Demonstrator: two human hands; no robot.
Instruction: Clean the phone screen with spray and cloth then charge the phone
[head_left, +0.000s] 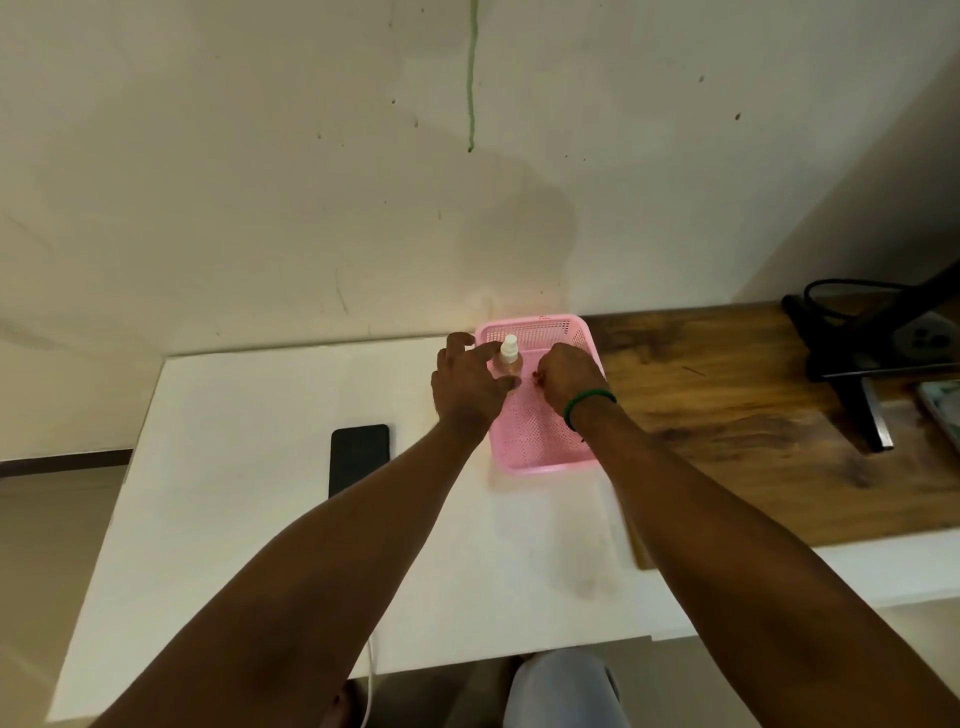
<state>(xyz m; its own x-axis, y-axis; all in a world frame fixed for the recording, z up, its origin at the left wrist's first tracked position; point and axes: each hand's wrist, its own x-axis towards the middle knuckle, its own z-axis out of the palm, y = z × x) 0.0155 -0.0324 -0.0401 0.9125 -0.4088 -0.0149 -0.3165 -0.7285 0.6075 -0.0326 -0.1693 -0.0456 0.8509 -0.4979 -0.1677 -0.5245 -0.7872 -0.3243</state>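
Note:
A small clear spray bottle (508, 356) with a white cap stands upright in the far part of a pink mesh basket (545, 467). My left hand (470, 384) wraps around it, index finger behind and thumb in front of its lower body. My right hand (569, 376), with a green band on the wrist, reaches into the basket beside the bottle with its fingers curled down. What they pinch is hidden, and no cloth is distinguishable. The black phone (358, 460) lies flat, screen dark, on the white table (234, 519) left of my left forearm.
A white cable (371, 680) hangs over the table's front edge near my left elbow. A wooden desk (727, 415) adjoins on the right, carrying a black stand (852, 384) with cables and another device. The wall is close behind the basket.

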